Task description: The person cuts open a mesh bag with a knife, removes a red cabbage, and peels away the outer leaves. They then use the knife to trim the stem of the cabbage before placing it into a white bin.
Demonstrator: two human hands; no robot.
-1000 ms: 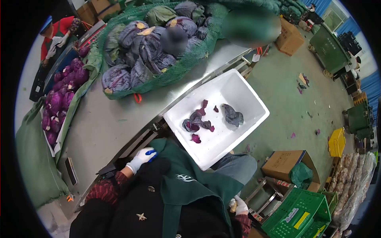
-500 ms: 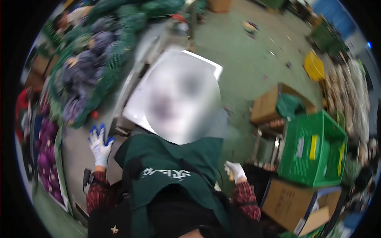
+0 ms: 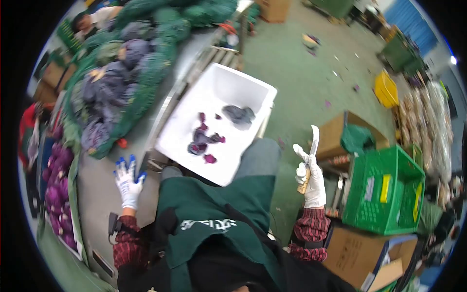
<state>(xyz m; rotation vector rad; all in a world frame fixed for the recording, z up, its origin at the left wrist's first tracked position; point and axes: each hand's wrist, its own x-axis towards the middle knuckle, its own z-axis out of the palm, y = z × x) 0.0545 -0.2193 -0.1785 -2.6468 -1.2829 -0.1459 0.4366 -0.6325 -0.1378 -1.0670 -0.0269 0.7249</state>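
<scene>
While there's white lettering across the green apron (image 3: 214,214), it's too warped to read, and the yellow labels on the green crate (image 3: 386,187) at right are just blurs too. Right hand (image 3: 311,180) in a white glove has its fingers wrapped tight around the wooden handle of a knife (image 3: 310,155), curved blade pointing up, held off to the right above the floor and well apart from the white tub (image 3: 219,121). Left hand (image 3: 128,181), white glove with blue fingertips, has its fingers spread wide, holding nothing, over the steel desk (image 3: 97,180) near the netted sack of purple cabbages (image 3: 116,92). Purple leaf scraps (image 3: 204,141) lie in the tub.
</scene>
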